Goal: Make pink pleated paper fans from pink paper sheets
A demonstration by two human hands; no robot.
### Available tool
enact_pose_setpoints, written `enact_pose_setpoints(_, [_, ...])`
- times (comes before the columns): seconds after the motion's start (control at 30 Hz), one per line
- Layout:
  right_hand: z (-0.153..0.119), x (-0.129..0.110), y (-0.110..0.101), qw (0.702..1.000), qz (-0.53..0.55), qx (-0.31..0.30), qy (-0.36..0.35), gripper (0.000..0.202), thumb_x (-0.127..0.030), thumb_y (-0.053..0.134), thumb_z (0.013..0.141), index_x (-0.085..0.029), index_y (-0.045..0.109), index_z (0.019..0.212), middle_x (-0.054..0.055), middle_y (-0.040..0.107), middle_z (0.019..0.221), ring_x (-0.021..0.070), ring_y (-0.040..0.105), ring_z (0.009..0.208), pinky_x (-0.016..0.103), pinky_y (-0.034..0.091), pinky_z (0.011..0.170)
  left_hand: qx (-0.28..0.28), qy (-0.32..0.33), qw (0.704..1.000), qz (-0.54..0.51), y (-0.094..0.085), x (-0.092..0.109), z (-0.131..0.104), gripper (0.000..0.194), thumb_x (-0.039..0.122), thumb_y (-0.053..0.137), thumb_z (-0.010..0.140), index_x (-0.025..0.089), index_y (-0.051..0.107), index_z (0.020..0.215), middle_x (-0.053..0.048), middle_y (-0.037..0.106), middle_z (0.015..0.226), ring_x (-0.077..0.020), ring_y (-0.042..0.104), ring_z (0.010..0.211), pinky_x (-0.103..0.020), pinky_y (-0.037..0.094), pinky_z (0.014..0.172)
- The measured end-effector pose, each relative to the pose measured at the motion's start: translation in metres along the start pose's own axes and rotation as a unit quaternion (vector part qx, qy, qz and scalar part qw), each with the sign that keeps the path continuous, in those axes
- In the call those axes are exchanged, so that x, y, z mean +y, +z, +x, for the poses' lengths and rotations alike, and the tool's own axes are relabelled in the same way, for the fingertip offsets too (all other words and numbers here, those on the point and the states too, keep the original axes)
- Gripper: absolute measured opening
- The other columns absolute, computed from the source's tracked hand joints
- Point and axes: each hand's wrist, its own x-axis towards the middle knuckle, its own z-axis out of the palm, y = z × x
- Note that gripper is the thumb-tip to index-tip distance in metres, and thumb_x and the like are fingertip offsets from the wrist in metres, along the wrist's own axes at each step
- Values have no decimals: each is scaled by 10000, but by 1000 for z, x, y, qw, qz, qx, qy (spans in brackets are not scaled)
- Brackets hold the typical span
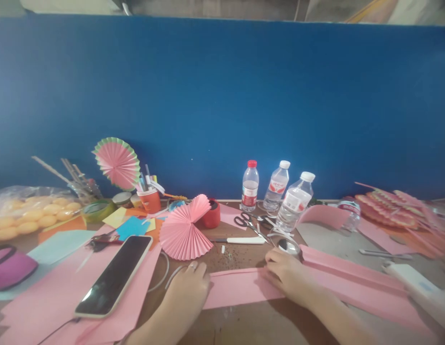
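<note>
Because the pink paper strip (239, 287) lies across the near part of the table (258, 326) with a hand at each end, it seems held this way to keep its far folded edge straight. The left hand (190, 287) has its fingers bent and nearly closed on the left end; its thumb is hidden. The right hand (287, 275) is likewise mostly closed, fingertips bunched on the right end, perhaps to stop the strip from shifting. The open scissors (249, 223) and the white-handled knife (246, 240) lie just beyond, presumably for easy reach. The pleated pink fan (186, 230) stands spread beside the red tape roll (210, 214), which may be propping it. At left, the phone (114, 278) rests on pink sheets (46, 297).

Farther left, a clear plastic bag (31, 193) holds yellow-orange, rounded pieces. The orange cup (149, 202) keeps pens (147, 178) upright. Of the three capped bottles, the two white-capped ones (276, 186) (294, 202) and the red-capped one (249, 188) contain clear liquid; exact levels are hard to tell.
</note>
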Motion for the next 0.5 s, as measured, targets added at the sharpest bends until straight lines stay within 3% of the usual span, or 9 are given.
enact_pose_setpoints(0.1, [20,-12,10,999,1,-21,34,263,-282,521,864,-153,613,653,60,583,790,187,531,764,289,363,687,17,15,1000,-12,5,-1,7,201,157,478,861,134,675,832,-109,628,841,-266,593,854,-367,487,666])
enact_pose_setpoints(0.23, [41,-28,21,998,29,-42,24,106,-259,583,815,-188,622,746,8,618,774,144,570,679,227,352,585,21,12,999,-25,9,-5,8,214,118,457,854,118,667,809,-118,625,825,-271,588,842,-369,473,668])
enact_pose_setpoints(0.37, [46,-33,26,998,46,-49,-1,111,-187,544,820,-195,628,748,0,640,772,143,596,715,214,369,618,19,4,998,-59,0,-6,9,172,130,480,828,113,650,815,-115,627,848,-264,589,830,-360,464,671])
enact_pose_setpoints(0.5, [43,-33,29,999,35,-40,-11,145,-146,496,827,-185,623,769,19,636,801,168,591,778,234,382,662,6,24,991,-129,-11,6,26,150,219,497,829,162,627,875,-69,620,925,-209,588,844,-314,450,730])
